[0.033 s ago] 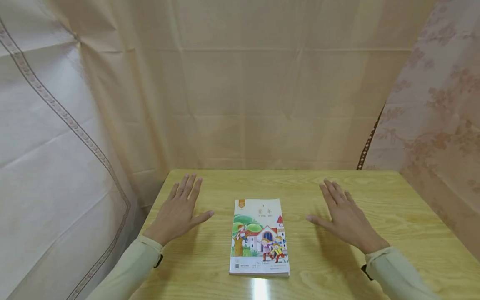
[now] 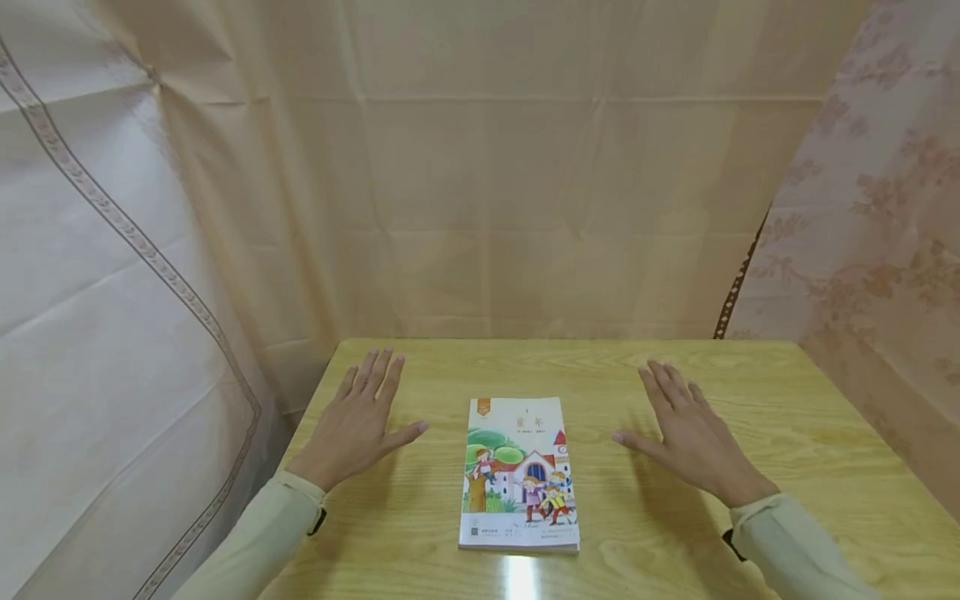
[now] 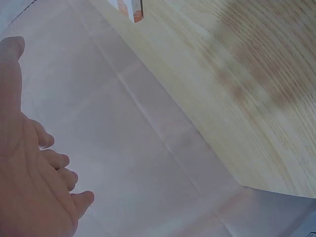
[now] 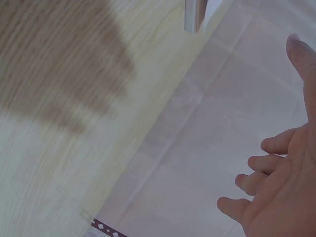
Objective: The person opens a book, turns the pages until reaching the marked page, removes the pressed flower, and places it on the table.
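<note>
A paperback book (image 2: pixel 519 475) with an illustrated cover of children, a tree and a red-roofed building lies flat and closed on the wooden table (image 2: pixel 600 533). To its left, my left hand (image 2: pixel 356 433) is held over the table, fingers extended and thumb pointing toward the book. My right hand (image 2: pixel 693 446) mirrors it on the other side, also apart from the book. Neither hand holds anything. The left wrist view shows the left palm (image 3: pixel 34 182) and a corner of the book (image 3: pixel 132 9). From the right wrist, the right palm (image 4: pixel 284 192) and a book edge (image 4: pixel 194 17) are visible.
Behind the table hangs a beige curtain (image 2: pixel 525 183). Pale cloth with a patterned band (image 2: pixel 135 225) hangs at the left, and a floral curtain (image 2: pixel 885 250) at the right. Shadows of the hands fall on the tabletop, and light glares near the book's lower edge.
</note>
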Demonstrator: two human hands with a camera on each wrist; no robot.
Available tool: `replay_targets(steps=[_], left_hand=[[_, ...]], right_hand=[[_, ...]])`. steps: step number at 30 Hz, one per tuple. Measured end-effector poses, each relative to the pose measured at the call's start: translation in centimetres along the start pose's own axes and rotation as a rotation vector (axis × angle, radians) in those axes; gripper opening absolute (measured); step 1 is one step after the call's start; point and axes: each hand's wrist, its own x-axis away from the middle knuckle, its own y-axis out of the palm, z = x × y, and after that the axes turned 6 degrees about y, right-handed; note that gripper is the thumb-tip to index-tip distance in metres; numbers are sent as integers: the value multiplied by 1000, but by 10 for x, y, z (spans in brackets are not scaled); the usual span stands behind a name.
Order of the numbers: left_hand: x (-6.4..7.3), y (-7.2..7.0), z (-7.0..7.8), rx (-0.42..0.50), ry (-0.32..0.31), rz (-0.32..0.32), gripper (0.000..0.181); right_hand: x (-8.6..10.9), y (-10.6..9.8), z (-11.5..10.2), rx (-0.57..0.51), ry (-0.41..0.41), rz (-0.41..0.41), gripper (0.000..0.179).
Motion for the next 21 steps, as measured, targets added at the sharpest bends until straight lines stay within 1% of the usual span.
replay_targets(steps=[6,10,14,17,19,21], left_hand=[[1,2,3,32,5,-4,101],[3,3,10,79,16,0,88],[3,7,21,83,77,59,64],[3,11,30,76,145,106,44],[2,13,36,92,183,120,34],[2,15,42,105,223,119,29]], right_hand=[[6,6,-2,-6,23,-34,104],[10,13,-3,2,19,-41,102],[16,21,-7,-4,5,-26,99],[20,27,-12,-11,0,-24,97],[22,31,-16,-13,4,-27,96],[24,34,-20,-16,13,-28,94]])
